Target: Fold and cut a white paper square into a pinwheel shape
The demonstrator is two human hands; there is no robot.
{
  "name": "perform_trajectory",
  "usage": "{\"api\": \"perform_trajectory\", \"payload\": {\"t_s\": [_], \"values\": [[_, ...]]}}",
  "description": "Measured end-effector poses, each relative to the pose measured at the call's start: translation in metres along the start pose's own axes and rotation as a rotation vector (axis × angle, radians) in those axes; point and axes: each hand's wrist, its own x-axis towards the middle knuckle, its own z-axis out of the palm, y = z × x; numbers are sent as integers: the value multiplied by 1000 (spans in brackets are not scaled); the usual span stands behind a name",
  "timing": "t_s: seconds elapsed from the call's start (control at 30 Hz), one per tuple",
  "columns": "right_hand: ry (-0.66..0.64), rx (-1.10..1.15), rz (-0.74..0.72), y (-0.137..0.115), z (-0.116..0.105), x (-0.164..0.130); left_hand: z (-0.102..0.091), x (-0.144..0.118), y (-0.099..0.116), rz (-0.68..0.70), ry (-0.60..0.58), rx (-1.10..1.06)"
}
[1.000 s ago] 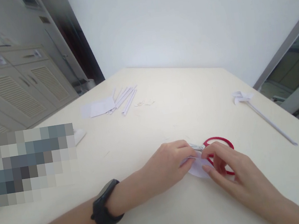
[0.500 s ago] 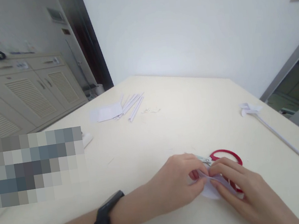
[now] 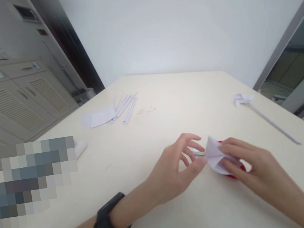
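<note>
Bright, soft, even daylight; shadows on the table [image 3: 149, 137] are faint. Lines bow toward the frame edges. The hands at lower centre are slightly motion-blurred. A pixelated block covers the left middle.

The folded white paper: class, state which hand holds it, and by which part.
The right hand holds the folded white paper by its right edge, over the red scissors. The left hand touches its lower left corner, fingers spread.
</note>
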Motion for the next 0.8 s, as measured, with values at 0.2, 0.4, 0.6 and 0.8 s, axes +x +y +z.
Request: {"api": "perform_trajectory", "payload": {"t_s": [0.2, 0.4, 0.6, 0.8], "values": [[-190, -37, -41, -1, -2, 1, 1, 8, -21, -144, 139, -174], [-168, -83, -28, 8, -6, 6, 0, 10, -33, -193, 120, -276], [-58, -132, -29, 12, -3, 2, 2, 10, -36, -223, 82, -301], [-11, -120, 5, 8, -1, 2, 3, 10, -37, -240, 77, -288]]}}
